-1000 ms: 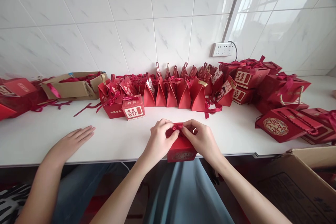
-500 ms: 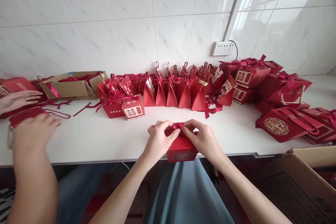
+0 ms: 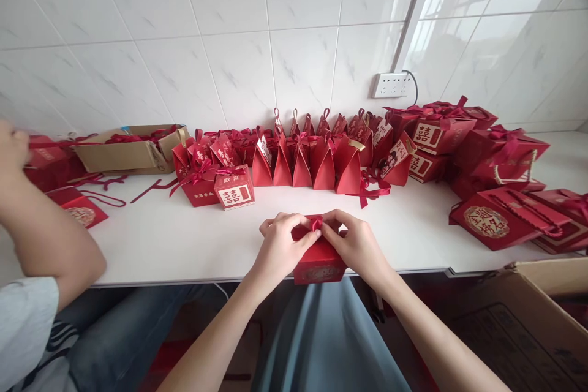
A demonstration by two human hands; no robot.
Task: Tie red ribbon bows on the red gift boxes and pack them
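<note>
Where the head view looks down on the table (image 3: 184, 239), a red box (image 3: 321, 269) stands below the middle of the frame, at the table's front edge, with a dull patterned emblem on its near face. The person's left hand (image 3: 282, 242) and right hand (image 3: 353, 242) meet above it, thumbs close together. The fingers of both hands pinch a red ribbon (image 3: 316, 223) on top of the box, one hand from each side.

Across the middle of the frame stand rows of peaked red boxes (image 3: 301, 168). Left of them, a box with a white label (image 3: 234, 190) sits beside a ribbon-tied box (image 3: 199, 193). Farther left are loose ribbon strips (image 3: 154, 190) and an open cardboard tray (image 3: 122, 159) filled with red ribbon.

At the left edge, a co-worker's arm (image 3: 50, 226) reaches over the table near a corded red box (image 3: 80, 211); the frame cuts off the hand, so its grip cannot be told. At right are stacked red boxes (image 3: 443, 135), a box with a round emblem (image 3: 487, 220) and, in the lower right corner, a cardboard carton (image 3: 519, 318).
</note>
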